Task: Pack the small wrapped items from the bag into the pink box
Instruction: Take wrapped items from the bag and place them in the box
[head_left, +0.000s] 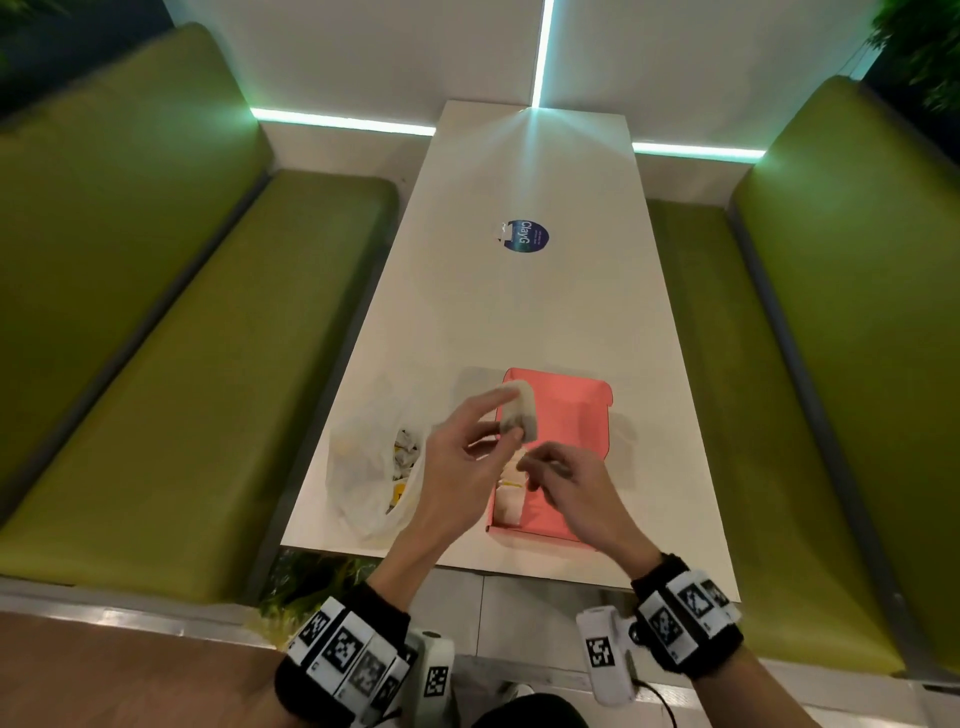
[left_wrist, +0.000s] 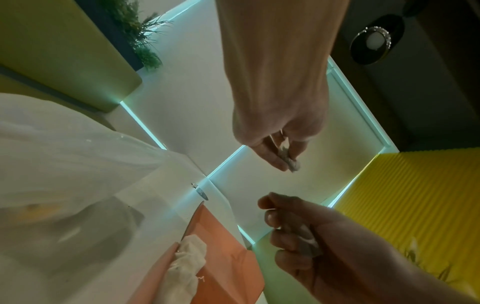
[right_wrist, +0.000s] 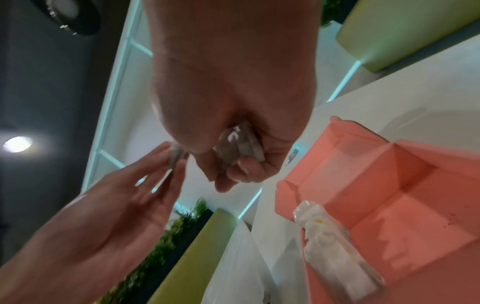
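The open pink box (head_left: 571, 415) lies on the white table (head_left: 519, 312), with white wrapped items (head_left: 508, 496) lined along its left wall. A clear plastic bag (head_left: 363, 467) with several wrapped items sits to its left. My left hand (head_left: 511, 418) pinches a wrapped item (head_left: 524, 402) between thumb and fingers above the box's left edge. My right hand (head_left: 535, 465) hovers just below it over the box, its fingers curled round another wrapped item (right_wrist: 239, 148), which also shows in the left wrist view as a crumpled wrapped item (left_wrist: 303, 240).
A round blue sticker (head_left: 525, 236) sits mid-table beyond the box. Green padded benches (head_left: 182, 364) flank the table on both sides. The table's near edge (head_left: 467, 566) runs just behind the box and bag.
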